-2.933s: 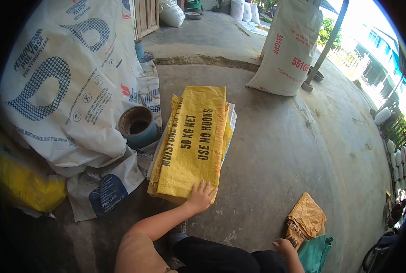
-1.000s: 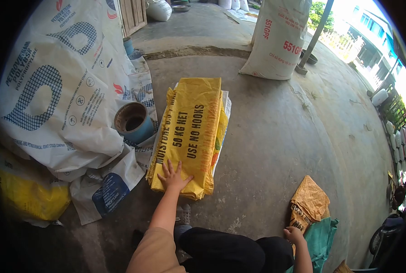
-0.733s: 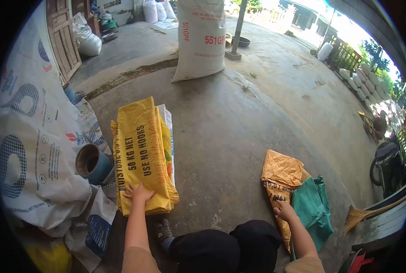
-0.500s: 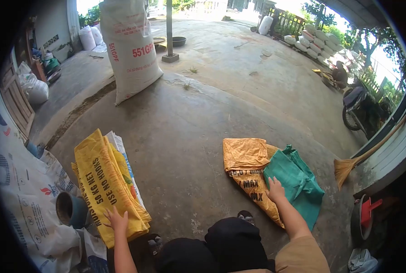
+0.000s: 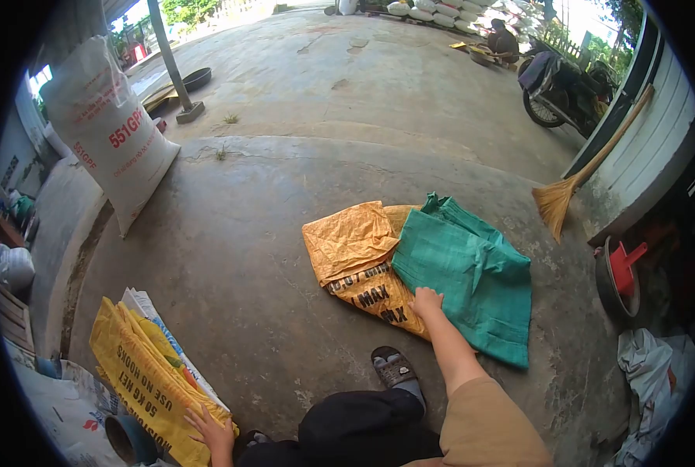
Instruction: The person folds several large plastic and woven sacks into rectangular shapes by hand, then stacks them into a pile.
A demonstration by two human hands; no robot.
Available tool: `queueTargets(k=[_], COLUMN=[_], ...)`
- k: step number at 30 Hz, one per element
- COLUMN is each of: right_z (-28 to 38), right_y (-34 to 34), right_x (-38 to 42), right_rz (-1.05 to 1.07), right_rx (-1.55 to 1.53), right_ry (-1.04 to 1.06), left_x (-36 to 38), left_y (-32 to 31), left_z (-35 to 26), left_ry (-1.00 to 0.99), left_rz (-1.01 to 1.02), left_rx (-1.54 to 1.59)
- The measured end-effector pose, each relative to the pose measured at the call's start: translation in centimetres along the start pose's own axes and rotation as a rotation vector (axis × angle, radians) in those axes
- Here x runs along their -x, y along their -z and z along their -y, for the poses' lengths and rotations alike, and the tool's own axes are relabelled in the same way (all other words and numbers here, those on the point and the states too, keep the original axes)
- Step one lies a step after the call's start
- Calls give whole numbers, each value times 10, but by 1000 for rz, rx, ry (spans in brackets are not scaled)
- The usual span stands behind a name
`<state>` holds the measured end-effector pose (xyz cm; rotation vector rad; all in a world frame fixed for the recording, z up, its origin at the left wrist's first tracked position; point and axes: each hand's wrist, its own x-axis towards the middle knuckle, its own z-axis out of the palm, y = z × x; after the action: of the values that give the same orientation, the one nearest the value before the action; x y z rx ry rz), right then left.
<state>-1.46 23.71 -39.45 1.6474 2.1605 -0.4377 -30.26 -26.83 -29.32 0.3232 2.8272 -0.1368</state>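
Observation:
In the head view, my left hand (image 5: pixel 213 432) lies with fingers spread on a stack of folded yellow sacks (image 5: pixel 141 366) printed with black letters; a white sack (image 5: pixel 172 335) shows along its right side. My right hand (image 5: pixel 427 301) reaches down to where a green woven sack (image 5: pixel 472 272) overlaps a folded orange sack (image 5: pixel 351 237). Its fingers are curled together at the green sack's left edge, and the fingertips are partly hidden. Both of these sacks lie on the concrete floor in front of my right foot.
A tall white filled sack (image 5: pixel 114 124) stands at the left beside a post (image 5: pixel 168 54). To the right are a straw broom (image 5: pixel 557 202), a basin (image 5: pixel 616 276) with a red scoop (image 5: pixel 626 261), and crumpled white sacks (image 5: pixel 655 381). A motorbike (image 5: pixel 561 93) stands farther back.
The view has turned right. My right hand's fingers have gone from outstretched to curled at the green sack's edge. My left hand stays spread on the yellow sacks.

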Motion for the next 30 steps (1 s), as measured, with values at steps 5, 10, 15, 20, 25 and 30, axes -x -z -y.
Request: queueTargets(k=[5, 10, 15, 20, 25, 30], right_z=[-6, -8, -9, 23, 112, 179], right_y=[-24, -14, -6, 17, 81, 110], right_x=[-16, -16, -20, -17, 45, 127], right_rz=[-148, -333, -283, -727, -857, -128], right_rx=[-42, -95, -84, -448, -540, -658], right_ry=[-15, -87, -55, 130, 604, 1214], left_x=[-1, -3, -28, -9, -30, -33], left_y=[2, 2, -33, 12, 19, 34], left_z=[4, 6, 38, -1, -15, -44], left_ry=[-4, -2, -147, -7, -89, -233], left_rz=[20, 20, -46, 47, -54, -88], left_rx=[-42, -95, -329, -99, -8, 110])
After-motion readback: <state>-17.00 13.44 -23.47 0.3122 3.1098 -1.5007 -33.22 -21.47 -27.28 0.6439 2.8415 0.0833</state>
